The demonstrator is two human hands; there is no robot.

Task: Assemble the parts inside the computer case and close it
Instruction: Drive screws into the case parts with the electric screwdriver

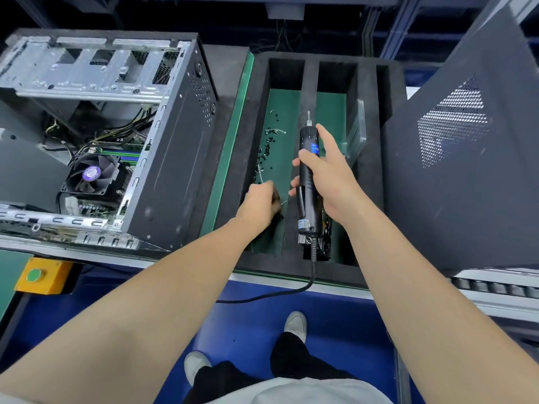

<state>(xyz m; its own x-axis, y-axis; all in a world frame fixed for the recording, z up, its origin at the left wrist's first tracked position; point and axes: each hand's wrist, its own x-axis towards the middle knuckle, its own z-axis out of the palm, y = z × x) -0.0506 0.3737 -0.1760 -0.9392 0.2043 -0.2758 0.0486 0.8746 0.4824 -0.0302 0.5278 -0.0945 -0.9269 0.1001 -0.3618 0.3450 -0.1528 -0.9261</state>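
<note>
Computer case (pixel 163 147): open, at left, fan and cables exposed.
Side panel (pixel 455 170): apart at right, not yet fitted.
Foam tray (pixel 367 199): between them.
Electric screwdriver (pixel 307 182): above the tray's divider, right hand (pixel 329 182) wrapped round its barrel.
Left hand (pixel 259 202): fingers curled down among the screws (pixel 268 147); whether one is pinched cannot be told.
Handling: lift a single screw and seat it square on the bit.

No text was legible. The blue band (pixel 315 149) on the electric screwdriver (pixel 306 173) bore small white lettering, blurred and partly covered by the right hand (pixel 332 182). The silver plate (pixel 303 224) near its cord end and the purple sticker (pixel 91 172) on the cooler fan (pixel 87 185) were likewise too blurred to read.
</note>
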